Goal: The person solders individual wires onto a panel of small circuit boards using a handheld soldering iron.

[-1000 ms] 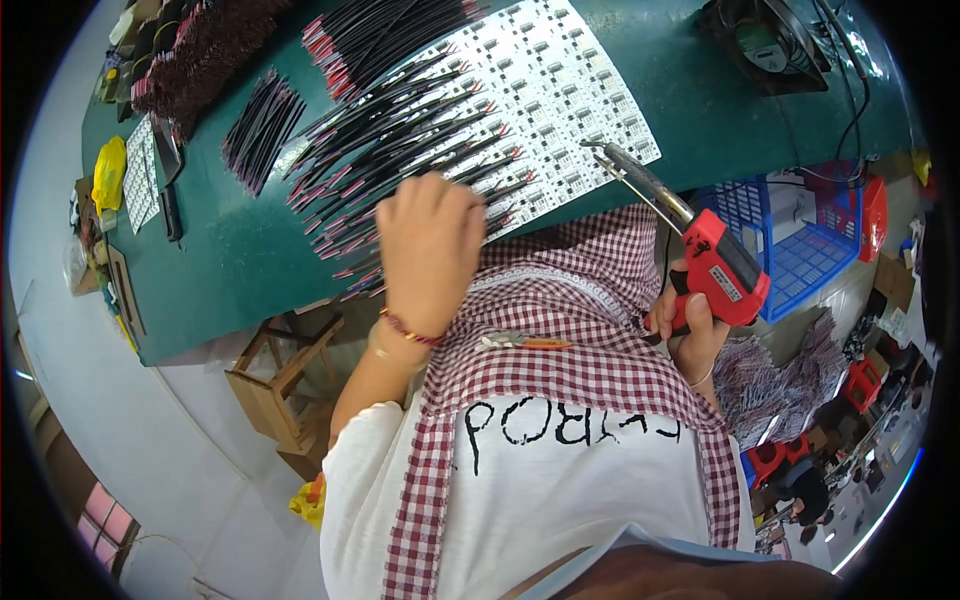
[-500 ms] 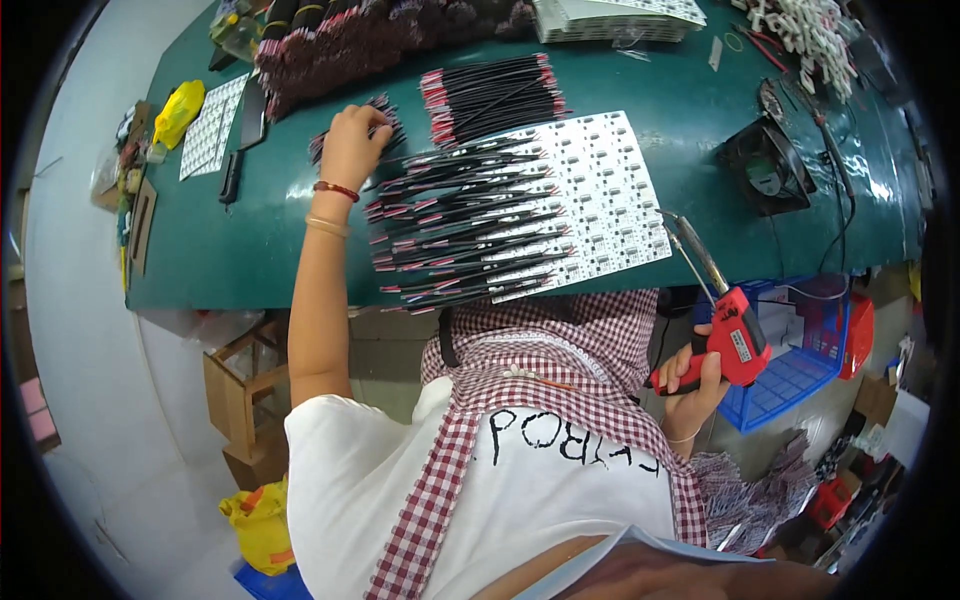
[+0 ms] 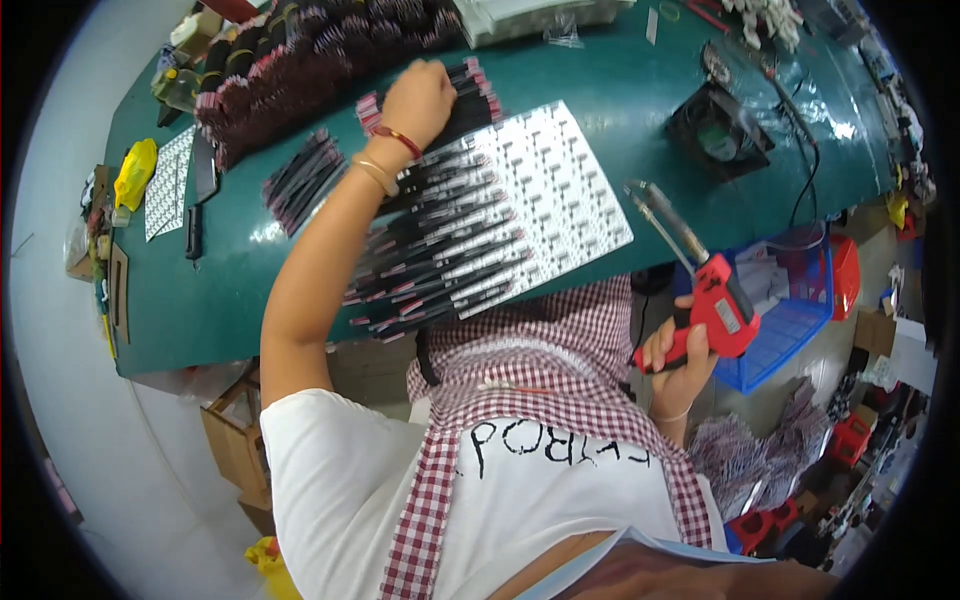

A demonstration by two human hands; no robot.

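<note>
My left hand lies over a bundle of short black wires with pink-red ends, its fingers bent down into it. What the fingertips pinch, if anything, is hidden. A looser pile of black wires lies to the left of my wrist. Nearer me is a white circuit board panel, with rows of black wires laid across its left part, their ends pointing left. In my right hand a red and black soldering gun is gripped by its handle, its metal tip raised just right of the panel.
A large heap of wire bundles lies at the back left, beside stacked white panels. A small black fan stands at the right. A knife and a yellow bag lie left. Below the table edge sits a blue crate.
My left hand has moved right, from the loose wire pile to the bundle behind the panel. My right hand still holds the soldering gun. The whole view has shifted and turned somewhat.
</note>
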